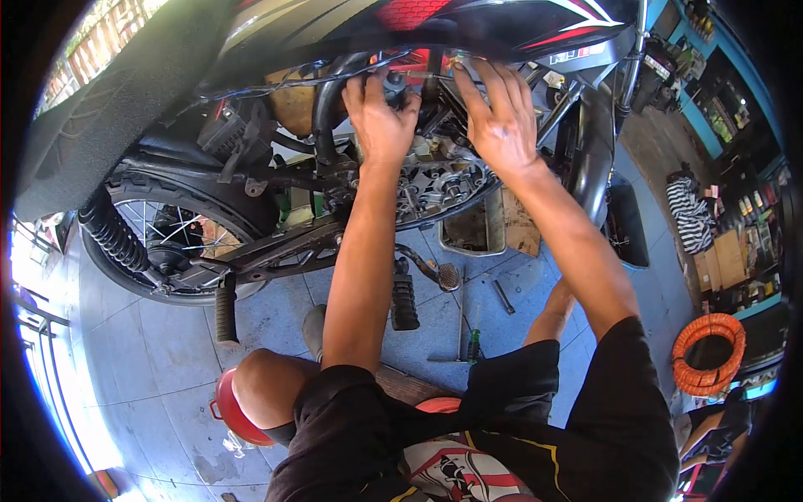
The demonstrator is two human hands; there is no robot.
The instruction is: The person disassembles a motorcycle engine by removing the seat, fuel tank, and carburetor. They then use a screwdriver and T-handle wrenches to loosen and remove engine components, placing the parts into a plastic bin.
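Just under the fuel tank [502, 29] of a motorcycle, both my hands reach into the frame above the opened engine [443, 186]. My left hand [381, 121] is closed, fingers and thumb around a dark round part [394, 84] that looks like a carburetor top. To its right, my right hand [502, 125] has its fingers bent together at the tank's lower edge. Its fingertips are partly hidden, and what they hold cannot be made out. A thin metal rod or cable [422, 75] runs between the two hands.
Below the engine stand a grey bin [473, 238] and some cardboard [520, 222]. A T-handled tool [462, 335], a green-handled screwdriver [474, 345] and a short dark tube [503, 297] lie on the tiles. The kick pedal [449, 277] and footpeg [404, 301] jut out near my left forearm.
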